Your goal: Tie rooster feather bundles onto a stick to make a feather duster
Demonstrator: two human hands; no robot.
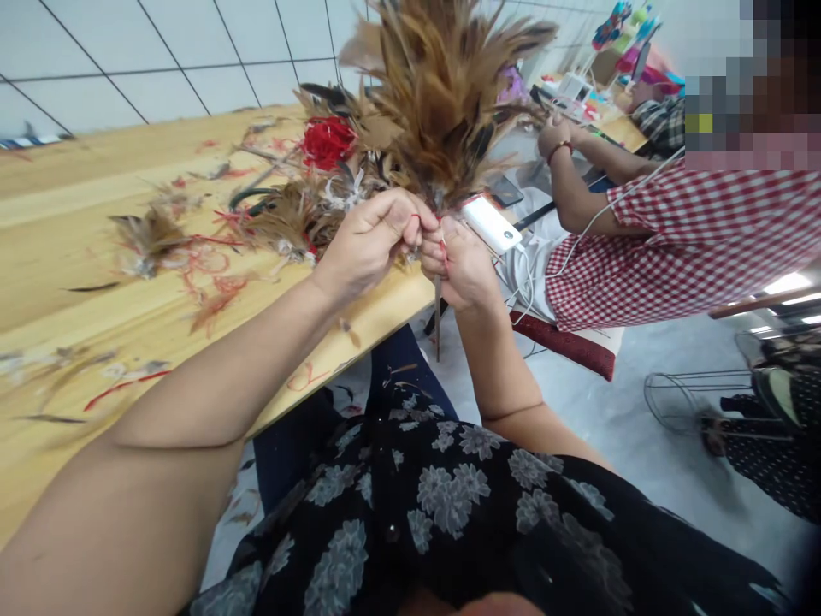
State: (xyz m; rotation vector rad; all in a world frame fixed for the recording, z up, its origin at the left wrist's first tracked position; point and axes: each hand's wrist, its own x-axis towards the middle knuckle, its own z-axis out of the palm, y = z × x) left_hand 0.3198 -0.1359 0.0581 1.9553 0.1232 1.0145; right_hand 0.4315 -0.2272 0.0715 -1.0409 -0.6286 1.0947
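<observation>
A feather duster [442, 103] with brown and black feathers stands upright, its thin stick [438, 329] pointing down past the table edge. My right hand [465, 261] is closed around the stick just below the feathers. Close beside it, my left hand [375, 235] is pinched shut at the base of the feathers on a red thread [442, 244], a bit of which shows between the two hands. Loose brown feathers [288, 214] lie in a heap left of my left hand. Behind them sits a bundle of red thread [328, 142].
Feather scraps and red thread ends litter the wooden table [77, 231]. A white power bank [493, 224] with a cable is right of my right hand. A co-worker in a checked shirt [699, 239] sits at the right. A wire-frame stool [699, 398] stands on the floor.
</observation>
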